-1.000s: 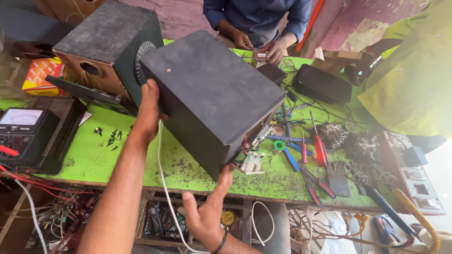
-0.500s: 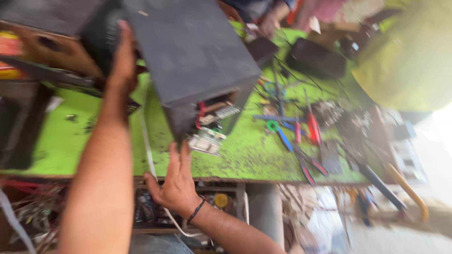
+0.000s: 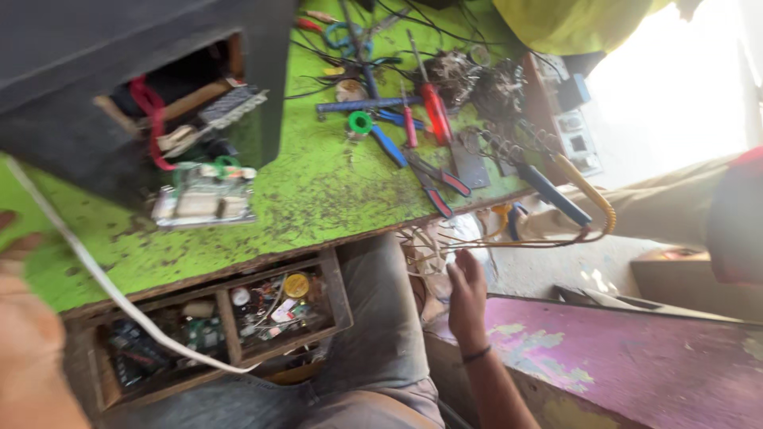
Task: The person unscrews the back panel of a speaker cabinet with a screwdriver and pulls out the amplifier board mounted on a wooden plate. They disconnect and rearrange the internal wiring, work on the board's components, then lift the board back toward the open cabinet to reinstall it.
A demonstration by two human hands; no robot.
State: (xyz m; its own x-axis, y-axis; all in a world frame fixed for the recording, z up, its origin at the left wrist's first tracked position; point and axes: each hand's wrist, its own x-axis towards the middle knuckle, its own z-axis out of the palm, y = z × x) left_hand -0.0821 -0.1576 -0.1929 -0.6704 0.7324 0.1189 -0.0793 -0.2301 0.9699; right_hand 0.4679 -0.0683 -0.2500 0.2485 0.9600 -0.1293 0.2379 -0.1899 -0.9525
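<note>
Two hands show, both low in the head view. Left hand sits at the near left edge, blurred and cropped; whether its fingers are spread or closed cannot be told, though a white cable runs past it down to the lap. Right hand hangs below the bench edge beside the knee, fingers loosely extended and holding nothing, a dark band at the wrist, close to a tangle of pale wires spilling under the bench. Grey trousers fill the gap between. Just beyond, an open wooden drawer with dividers keeps small parts sorted: a yellow disc, circuit scraps, loose components. Bench top is bright green, paint scuffed and speckled with dark grime. On it at left, a big dark speaker box, matte and rough-skinned, appears tipped so its cut-out back faces the viewer, exposing red and green wires; a small circuit board hangs out on its leads and rests on the bench, likely for access. Farther right, tools lie scattered within reach: red-handled screwdriver, blue-handled pliers, green solder spool, and a soldering iron with yellow cord at the bench's far corner. Purple painted surface lies to the right, worn.
</note>
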